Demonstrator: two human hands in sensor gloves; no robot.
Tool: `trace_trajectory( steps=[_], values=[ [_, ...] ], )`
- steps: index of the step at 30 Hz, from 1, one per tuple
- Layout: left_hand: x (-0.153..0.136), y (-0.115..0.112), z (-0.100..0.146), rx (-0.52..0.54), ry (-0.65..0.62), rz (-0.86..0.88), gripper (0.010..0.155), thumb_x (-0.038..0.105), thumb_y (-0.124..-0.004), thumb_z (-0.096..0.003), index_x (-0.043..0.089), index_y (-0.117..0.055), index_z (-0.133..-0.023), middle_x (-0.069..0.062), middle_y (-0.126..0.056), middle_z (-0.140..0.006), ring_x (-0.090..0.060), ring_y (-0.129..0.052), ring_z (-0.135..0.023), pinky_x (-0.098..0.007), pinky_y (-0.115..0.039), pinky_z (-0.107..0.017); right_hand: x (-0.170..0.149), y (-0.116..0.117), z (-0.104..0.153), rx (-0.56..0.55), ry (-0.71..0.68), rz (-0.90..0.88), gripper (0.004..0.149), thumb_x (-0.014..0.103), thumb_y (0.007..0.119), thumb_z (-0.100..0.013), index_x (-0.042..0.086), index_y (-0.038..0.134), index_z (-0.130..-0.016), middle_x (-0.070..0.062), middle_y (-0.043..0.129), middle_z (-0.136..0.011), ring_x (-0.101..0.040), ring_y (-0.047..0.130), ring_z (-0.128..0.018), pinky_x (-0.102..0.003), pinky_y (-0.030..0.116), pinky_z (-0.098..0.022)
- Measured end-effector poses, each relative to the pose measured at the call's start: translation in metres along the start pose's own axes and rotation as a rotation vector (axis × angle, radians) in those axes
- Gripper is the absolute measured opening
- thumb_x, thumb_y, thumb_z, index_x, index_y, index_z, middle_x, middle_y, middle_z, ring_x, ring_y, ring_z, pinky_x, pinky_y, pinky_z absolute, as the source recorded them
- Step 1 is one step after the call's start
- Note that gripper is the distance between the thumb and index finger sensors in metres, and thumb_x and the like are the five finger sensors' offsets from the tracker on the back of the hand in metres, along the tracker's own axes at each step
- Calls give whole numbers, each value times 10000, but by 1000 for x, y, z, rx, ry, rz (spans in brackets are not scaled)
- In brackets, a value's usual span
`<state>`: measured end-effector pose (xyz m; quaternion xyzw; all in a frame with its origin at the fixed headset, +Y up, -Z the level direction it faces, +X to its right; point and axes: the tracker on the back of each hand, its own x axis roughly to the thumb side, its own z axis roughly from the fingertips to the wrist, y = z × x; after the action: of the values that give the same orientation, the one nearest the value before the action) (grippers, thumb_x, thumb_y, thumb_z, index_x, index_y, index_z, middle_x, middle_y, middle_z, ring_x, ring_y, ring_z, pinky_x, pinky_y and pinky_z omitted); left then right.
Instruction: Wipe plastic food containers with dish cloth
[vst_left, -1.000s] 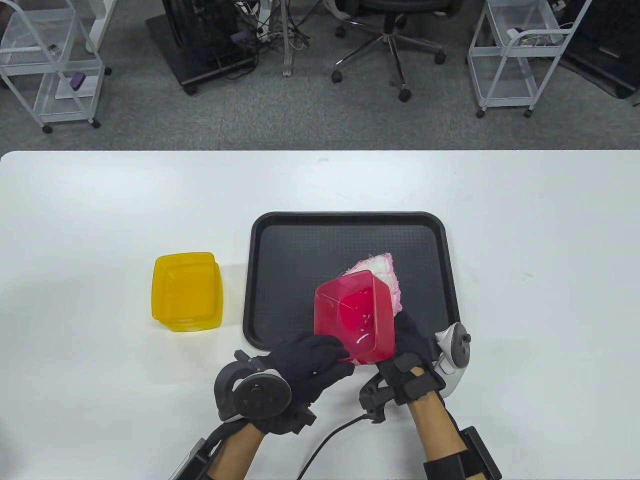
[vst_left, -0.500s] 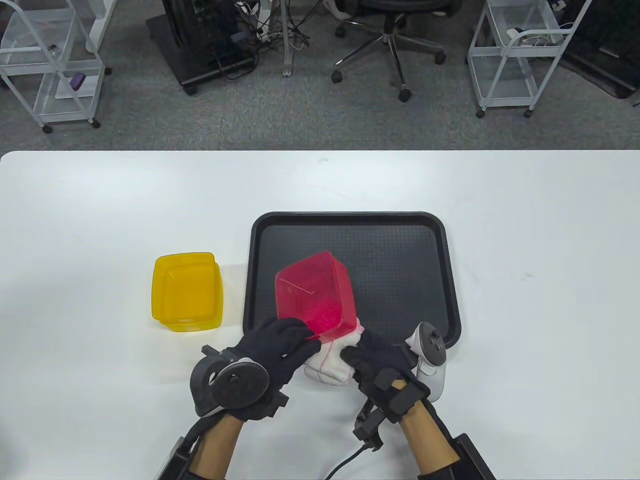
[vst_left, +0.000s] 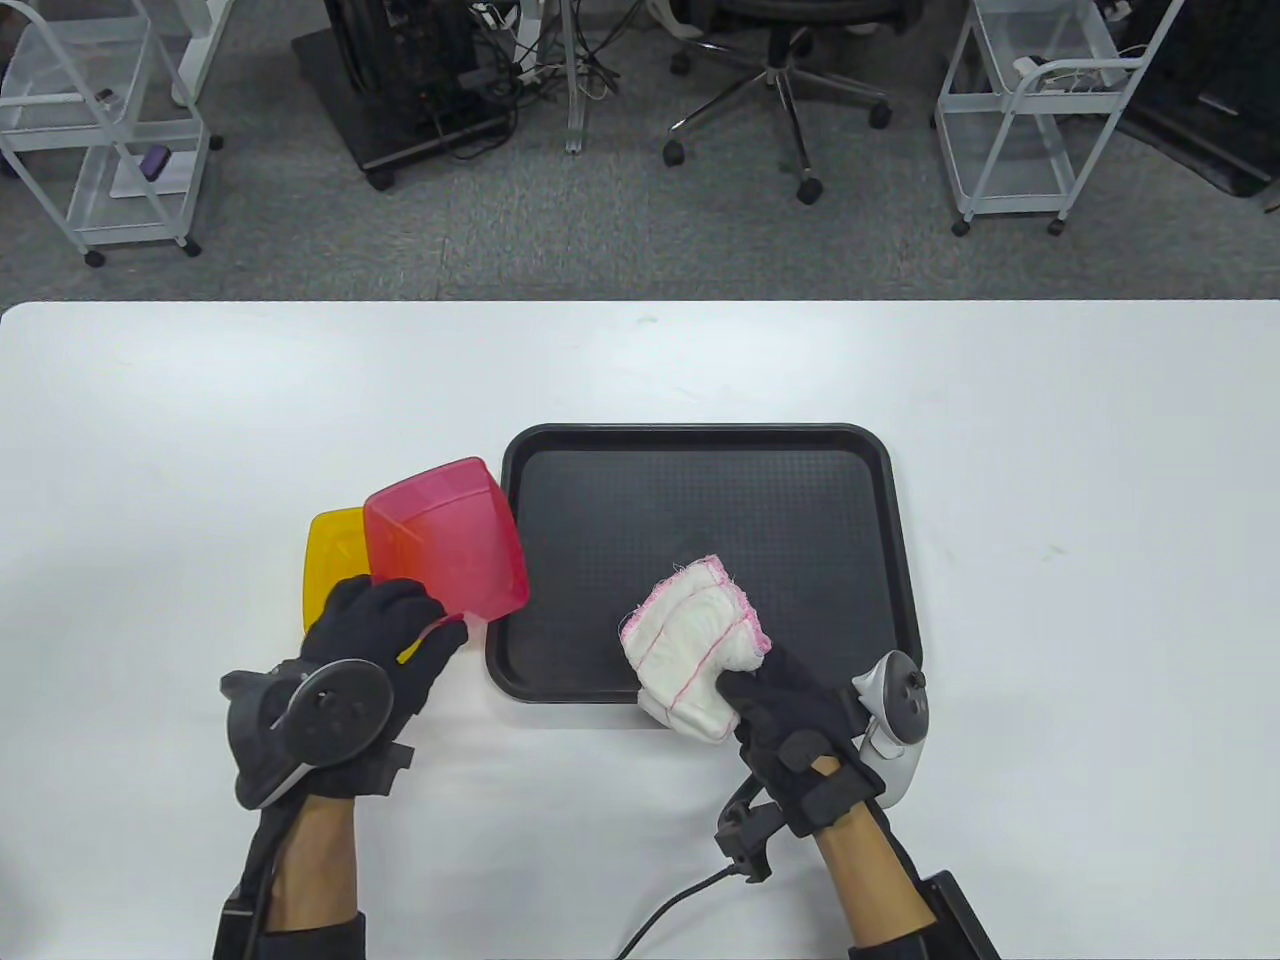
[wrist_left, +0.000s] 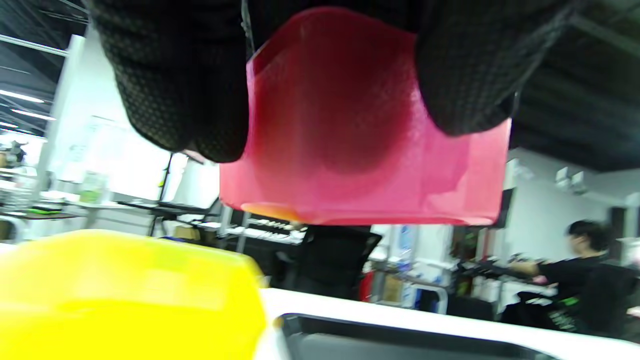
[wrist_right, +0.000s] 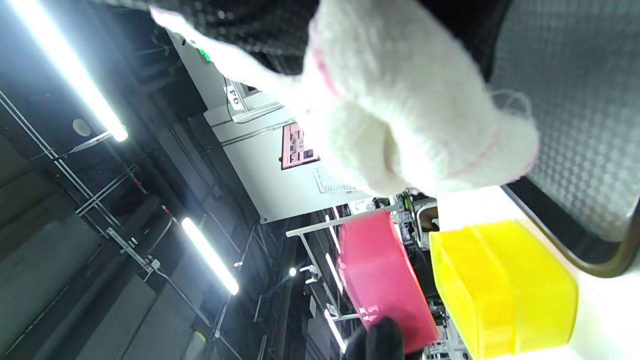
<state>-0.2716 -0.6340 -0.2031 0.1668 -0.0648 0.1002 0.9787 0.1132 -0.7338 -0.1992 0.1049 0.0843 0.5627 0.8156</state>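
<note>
A white table (vst_left: 1050, 520) fills the lower part of the table view, and on it, a little right of centre, lies a black tray (vst_left: 700, 480) with a raised rim and a textured floor. Left of the tray stands a yellow container (vst_left: 330, 560) on the tabletop, mostly covered from above by a translucent red container (vst_left: 445, 545), which is held in the air over it with its base turned up toward the camera. In the left wrist view the red container (wrist_left: 360, 150) hangs clear above the yellow container (wrist_left: 125, 295) — a gap shows between them — with the corner of the tray (wrist_left: 400, 340) just beside. The left hand (vst_left: 375, 640) grips the red container at its near edge, gloved fingers (wrist_left: 190, 85) wrapped over the wall on either side. The right hand (vst_left: 790, 715) sits at the tray's near edge and clutches a bunched white dish cloth (vst_left: 695, 645) with pink stitched edging; the cloth sticks out from the fist over the tray's near rim, and whether it touches the tray I cannot tell. From the right wrist, the dish cloth (wrist_right: 400, 110) fills the top of the view, with the red container (wrist_right: 385, 280) and yellow container (wrist_right: 500, 290) side by side beyond it, well apart from the cloth.
</note>
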Motion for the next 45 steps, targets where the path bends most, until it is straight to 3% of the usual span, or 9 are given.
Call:
trace_trajectory(
  steps=[5,15,45],
  values=[
    [-35,-5,1,-40,108,-5,445,557,-867,-462,247,-974,-765,32,-957,-924,-461,-890,-906,-483,-837,-698,-1,3,0,9,3,13,509,119,704,-501,100,578,-994,-245,679,-991,-470,824,-797,-532,802,-518],
    [-57,-12,2,-74,134,5,414,495,-909,-455,274,-957,-802,68,-918,-979,-430,-835,-992,-467,-792,-752,-4,5,0,25,15,50,508,115,706,-500,98,584,-993,-247,681,-990,-473,823,-796,-535,800,-517],
    [-64,-20,6,-142,130,-71,369,394,-909,-461,308,-949,-817,116,-886,-1026,-358,-802,-1063,-459,-761,-773,-5,5,1,23,-4,82,507,114,710,-499,101,590,-991,-246,686,-989,-474,819,-799,-539,796,-516]
  ],
)
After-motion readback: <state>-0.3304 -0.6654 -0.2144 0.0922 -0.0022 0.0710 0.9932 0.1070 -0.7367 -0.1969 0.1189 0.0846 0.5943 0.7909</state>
